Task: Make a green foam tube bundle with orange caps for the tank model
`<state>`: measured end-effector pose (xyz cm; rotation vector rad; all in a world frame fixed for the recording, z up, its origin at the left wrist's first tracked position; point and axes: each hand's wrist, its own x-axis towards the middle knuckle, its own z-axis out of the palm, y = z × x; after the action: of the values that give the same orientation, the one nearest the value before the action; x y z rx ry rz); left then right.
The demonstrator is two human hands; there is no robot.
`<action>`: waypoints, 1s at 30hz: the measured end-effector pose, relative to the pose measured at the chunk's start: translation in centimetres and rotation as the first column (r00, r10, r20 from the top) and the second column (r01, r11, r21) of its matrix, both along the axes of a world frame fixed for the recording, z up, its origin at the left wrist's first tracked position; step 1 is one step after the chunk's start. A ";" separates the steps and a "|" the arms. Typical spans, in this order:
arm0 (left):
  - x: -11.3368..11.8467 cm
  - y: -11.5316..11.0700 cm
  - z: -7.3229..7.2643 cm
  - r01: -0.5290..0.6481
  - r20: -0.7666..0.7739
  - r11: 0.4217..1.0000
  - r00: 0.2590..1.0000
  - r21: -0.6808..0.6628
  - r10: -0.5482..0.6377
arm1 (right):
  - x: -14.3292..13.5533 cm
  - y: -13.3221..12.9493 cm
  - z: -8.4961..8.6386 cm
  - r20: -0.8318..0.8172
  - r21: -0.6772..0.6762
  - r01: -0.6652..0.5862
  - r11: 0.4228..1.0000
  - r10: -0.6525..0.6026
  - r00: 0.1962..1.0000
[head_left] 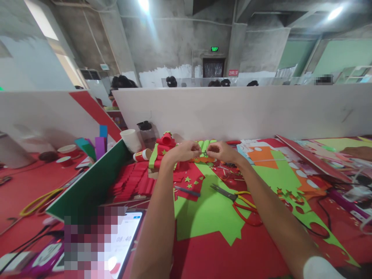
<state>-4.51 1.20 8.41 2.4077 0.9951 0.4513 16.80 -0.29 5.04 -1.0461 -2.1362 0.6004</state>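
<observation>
My left hand (pixel 187 151) and my right hand (pixel 221 151) are raised over the far part of the table, fingertips close together and pinched. Whatever they pinch, if anything, is too small to make out. A dark-outlined star (pixel 205 154) shows between them, near my right fingertips; I cannot tell whether it is touched. Rolled green paper (pixel 207 144) lies just behind. Under my forearms spreads a cut green sheet (pixel 203 219), with scissors (pixel 232 194) lying half-open on it. Small green stars (pixel 188 179) and a dark pen (pixel 187 191) rest on red paper pieces.
A red paper construction (pixel 164 149) stands left of my hands, beside stacked red strips (pixel 135 178). A green board (pixel 87 182) and a phone (pixel 128 240) are at left. Orange and green sheets (pixel 263 157) lie right. A white partition (pixel 232 112) closes the back; another person's hand (pixel 357 152) appears far right.
</observation>
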 end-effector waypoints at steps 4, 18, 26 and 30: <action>0.1 -0.3 0.3 0.001 -0.023 1.000 1.000 -0.015 -0.001 | 0.0 0.0 0.0 0.006 0.005 0.012 1.000 -0.012 1.000; 0.0 -0.1 0.1 -0.005 -0.036 1.000 0.999 0.013 0.005 | 0.0 0.0 0.1 0.022 0.008 0.026 1.000 -0.026 0.999; 0.2 0.1 -0.1 0.017 -0.015 0.999 1.000 -0.028 -0.017 | -0.1 -0.2 0.2 0.019 -0.006 0.017 1.000 -0.017 1.000; 0.2 0.3 -0.2 0.038 0.014 0.998 0.999 -0.041 -0.037 | 0.1 -0.1 0.1 -0.010 -0.026 0.005 1.000 -0.005 1.000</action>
<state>-4.36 1.48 8.19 2.3791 0.9427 0.4289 16.89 -0.40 5.13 -1.0602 -2.1212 0.6319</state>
